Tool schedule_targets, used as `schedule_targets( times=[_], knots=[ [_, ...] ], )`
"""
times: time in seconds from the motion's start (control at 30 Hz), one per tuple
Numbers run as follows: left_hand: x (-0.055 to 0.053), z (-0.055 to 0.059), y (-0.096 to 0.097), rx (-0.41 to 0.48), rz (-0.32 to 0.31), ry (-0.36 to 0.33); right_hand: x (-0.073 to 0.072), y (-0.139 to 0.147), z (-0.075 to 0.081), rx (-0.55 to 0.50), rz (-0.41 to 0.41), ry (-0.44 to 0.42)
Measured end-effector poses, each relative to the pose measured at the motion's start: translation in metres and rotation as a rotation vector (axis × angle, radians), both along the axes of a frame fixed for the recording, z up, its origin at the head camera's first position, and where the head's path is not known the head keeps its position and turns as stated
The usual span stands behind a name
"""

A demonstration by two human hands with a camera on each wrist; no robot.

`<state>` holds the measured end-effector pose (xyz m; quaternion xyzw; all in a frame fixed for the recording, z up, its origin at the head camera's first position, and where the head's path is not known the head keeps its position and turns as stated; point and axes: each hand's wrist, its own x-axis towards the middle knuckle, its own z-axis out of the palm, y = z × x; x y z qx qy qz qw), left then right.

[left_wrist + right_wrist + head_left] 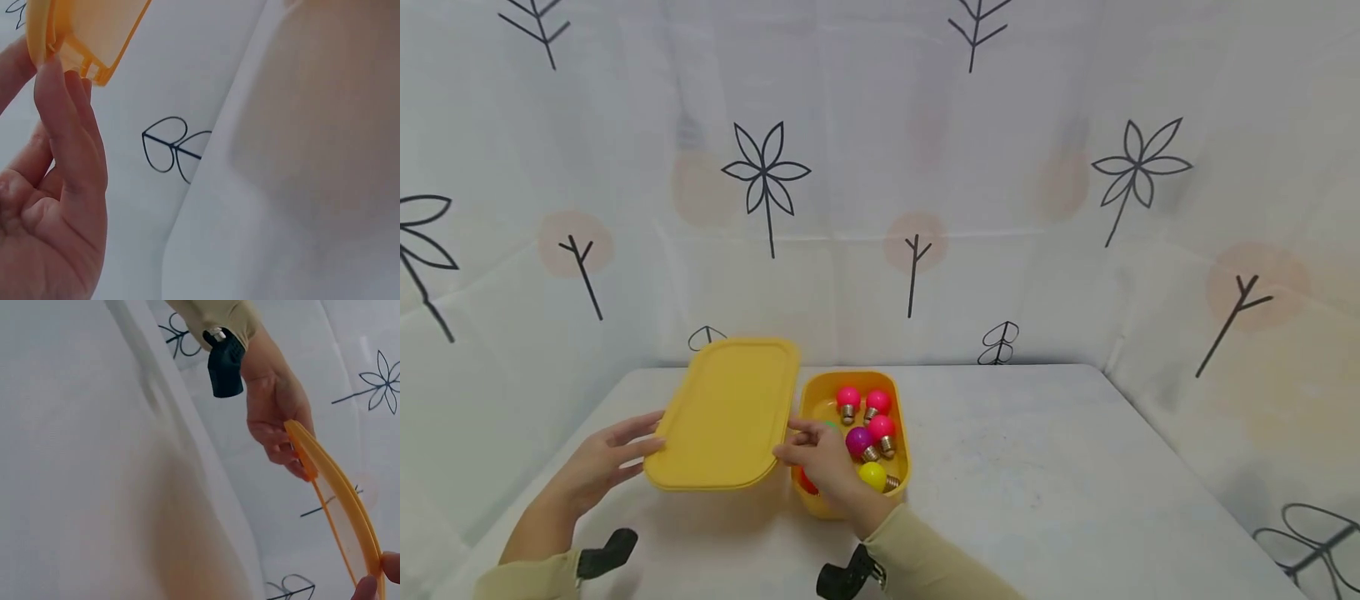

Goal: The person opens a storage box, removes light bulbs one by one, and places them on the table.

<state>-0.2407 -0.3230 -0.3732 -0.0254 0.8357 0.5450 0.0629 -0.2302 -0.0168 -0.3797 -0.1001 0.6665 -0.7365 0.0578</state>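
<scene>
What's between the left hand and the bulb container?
In the head view, the yellow lid lies between the left hand and the container; the right hand pinches the lid's container-side edge.

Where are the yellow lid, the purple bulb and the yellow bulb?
Yellow lid (726,414), head view, middle of its broad face.
Purple bulb (858,442), head view, on its round globe.
Yellow bulb (872,476), head view, on its round globe.

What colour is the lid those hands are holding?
The lid is yellow; the head view shows it best.

Head view was evenly bright; a soft shadow (722,512) lay below the lid (724,417); wrist views were dimmer.
</scene>
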Motion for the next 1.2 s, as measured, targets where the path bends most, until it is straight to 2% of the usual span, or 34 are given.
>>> schedule_targets(
  times=[0.27, 0.43, 0.6, 0.87, 1.07, 1.2],
  knots=[
    [0.003, -0.002, -0.020, 0.006, 0.002, -0.024, 0.002, -0.021, -0.002, 0.019, -0.014, -0.014],
    [0.003, -0.005, -0.032, 0.049, -0.035, -0.045, 0.004, -0.031, -0.005, 0.107, -0.015, 0.012],
    [0.004, -0.006, -0.041, 0.086, -0.052, -0.062, 0.008, -0.041, -0.009, 0.093, -0.017, -0.007],
    [0.000, -0.016, -0.049, 0.062, 0.010, -0.144, 0.011, -0.060, -0.022, 0.095, -0.065, -0.040],
    [-0.004, -0.024, -0.050, 0.098, 0.037, -0.142, 0.015, -0.066, -0.031, 0.073, -0.081, -0.058],
    [-0.007, -0.031, -0.050, 0.099, 0.058, -0.153, 0.014, -0.069, -0.042, 0.025, -0.080, -0.134]
  ],
)
